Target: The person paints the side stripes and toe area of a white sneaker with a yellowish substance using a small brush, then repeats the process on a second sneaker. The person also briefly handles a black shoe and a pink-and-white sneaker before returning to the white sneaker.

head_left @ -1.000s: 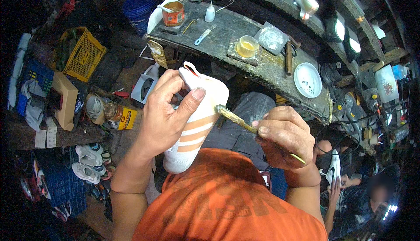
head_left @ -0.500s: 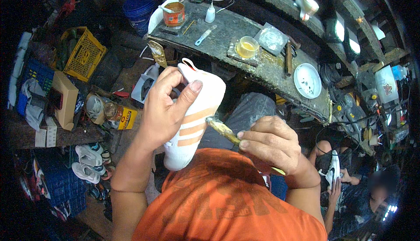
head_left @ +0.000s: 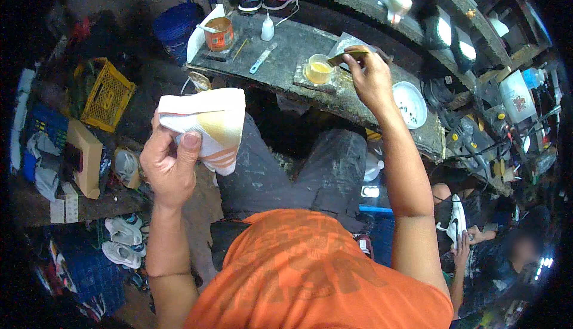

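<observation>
My left hand [head_left: 169,165] grips a white shoe upper [head_left: 218,117] with peach stripes, the thumb pressed on its near side. The upper is tilted, with a yellowish band across it and its striped part pointing down. Over the workbench [head_left: 286,42], my right hand [head_left: 371,78] pinches a brush [head_left: 340,59] by its handle. The brush tip is at the rim of a small clear cup [head_left: 319,71] of yellowish liquid. Whether the bristles touch the liquid I cannot tell. The cup stands on a small stained board.
On the bench are an orange tin [head_left: 219,34], a white squeeze bottle [head_left: 267,28], a blue-handled knife [head_left: 262,59] and a round white dish [head_left: 409,104]. A yellow crate [head_left: 107,95] lies at left. At lower right, another person's hands hold a white sneaker [head_left: 456,224].
My right hand has moved the brush from the shoe upper up and forward to the cup. My left hand has shifted left and turned the upper.
</observation>
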`<state>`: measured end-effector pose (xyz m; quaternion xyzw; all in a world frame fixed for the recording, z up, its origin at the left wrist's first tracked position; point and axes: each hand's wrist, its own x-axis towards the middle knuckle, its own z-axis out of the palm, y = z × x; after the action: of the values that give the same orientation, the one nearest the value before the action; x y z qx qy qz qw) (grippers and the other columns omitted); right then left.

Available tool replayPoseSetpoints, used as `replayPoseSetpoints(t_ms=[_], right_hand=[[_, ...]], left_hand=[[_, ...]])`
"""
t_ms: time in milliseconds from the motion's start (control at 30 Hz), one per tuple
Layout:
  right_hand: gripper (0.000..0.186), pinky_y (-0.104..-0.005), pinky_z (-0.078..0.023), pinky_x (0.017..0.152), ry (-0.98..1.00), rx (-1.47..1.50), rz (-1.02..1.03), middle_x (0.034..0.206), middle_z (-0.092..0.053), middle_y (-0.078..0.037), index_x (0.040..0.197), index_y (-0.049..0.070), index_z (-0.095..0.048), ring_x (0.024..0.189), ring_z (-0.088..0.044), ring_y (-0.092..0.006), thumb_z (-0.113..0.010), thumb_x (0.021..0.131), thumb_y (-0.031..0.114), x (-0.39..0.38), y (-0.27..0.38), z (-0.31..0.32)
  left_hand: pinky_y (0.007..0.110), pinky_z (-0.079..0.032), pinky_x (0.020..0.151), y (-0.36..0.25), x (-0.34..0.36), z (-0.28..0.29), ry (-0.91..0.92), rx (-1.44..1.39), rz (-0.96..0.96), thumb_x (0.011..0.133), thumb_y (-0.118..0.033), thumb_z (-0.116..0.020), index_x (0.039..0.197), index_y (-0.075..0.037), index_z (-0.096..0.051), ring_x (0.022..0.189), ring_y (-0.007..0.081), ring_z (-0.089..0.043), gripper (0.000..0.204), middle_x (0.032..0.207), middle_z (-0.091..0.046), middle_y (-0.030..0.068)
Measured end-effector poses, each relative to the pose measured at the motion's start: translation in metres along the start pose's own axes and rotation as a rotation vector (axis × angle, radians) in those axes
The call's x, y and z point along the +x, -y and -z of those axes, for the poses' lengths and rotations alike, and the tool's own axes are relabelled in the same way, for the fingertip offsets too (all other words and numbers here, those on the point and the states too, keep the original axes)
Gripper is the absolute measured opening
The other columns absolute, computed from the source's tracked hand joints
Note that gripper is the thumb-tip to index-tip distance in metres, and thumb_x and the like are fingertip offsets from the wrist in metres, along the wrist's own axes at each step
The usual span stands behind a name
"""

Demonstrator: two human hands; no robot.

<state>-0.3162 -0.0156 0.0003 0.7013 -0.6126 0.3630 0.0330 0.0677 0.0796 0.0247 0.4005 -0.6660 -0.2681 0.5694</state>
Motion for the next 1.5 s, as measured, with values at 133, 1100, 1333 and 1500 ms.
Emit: replayPoseSetpoints(t_ms=[133, 1100, 1333, 1500], right_hand=[[0.023, -0.0477, -0.053, 0.084, 0.168, 0.002, -0.024, 0.096, -0.073, -0.02, 0.106, 0.008, -0.071, 0.094, -0.068, -0.0395, -0.066, 0.095, 0.027, 0.022, -0.017, -0.04], [0.026, -0.0262, -0.047, 0.064, 0.253, 1.037, -0.744, 0.091, -0.07, -0.003, 0.112, 0.005, -0.066, 0.073, -0.059, -0.009, -0.067, 0.098, 0.026, -0.016, -0.02, -0.001], [0.028, -0.0285, -0.049, 0.066, 0.192, 1.569, -0.641, 0.092, -0.07, -0.007, 0.115, 0.003, -0.064, 0.076, -0.062, -0.0138, -0.068, 0.096, 0.023, -0.058, 0.077, 0.05], [0.029, -0.0322, -0.054, 0.069, 0.04, 1.523, -0.519, 0.092, -0.07, -0.013, 0.11, -0.003, -0.064, 0.075, -0.068, -0.019, -0.073, 0.091, 0.016, -0.082, 0.133, 0.06]], left_hand=[[0.03, -0.048, 0.093, 0.009, -0.004, 0.006, -0.082, 0.019, -0.034, 0.101, -0.03, -0.065, 0.125, 0.006, -0.06, 0.103, 0.0157, -0.062, 0.044, 0.116, -0.068, 0.0101], [0.022, -0.038, 0.06, 0.042, 0.018, 0.013, 0.226, -0.515, 0.407, 0.094, -0.02, -0.062, 0.081, -0.005, -0.061, 0.064, 0.0027, -0.048, 0.02, 0.073, -0.059, -0.0033], [0.022, -0.037, 0.06, 0.035, 0.016, -0.005, 0.224, -0.583, 0.321, 0.092, -0.024, -0.063, 0.078, -0.009, -0.052, 0.065, 0.0024, -0.046, 0.022, 0.074, -0.055, -0.0041], [0.022, -0.035, 0.06, 0.023, 0.021, -0.017, 0.274, -0.517, 0.326, 0.088, -0.024, -0.067, 0.076, -0.01, -0.051, 0.066, 0.0024, -0.043, 0.024, 0.073, -0.052, -0.0048]])
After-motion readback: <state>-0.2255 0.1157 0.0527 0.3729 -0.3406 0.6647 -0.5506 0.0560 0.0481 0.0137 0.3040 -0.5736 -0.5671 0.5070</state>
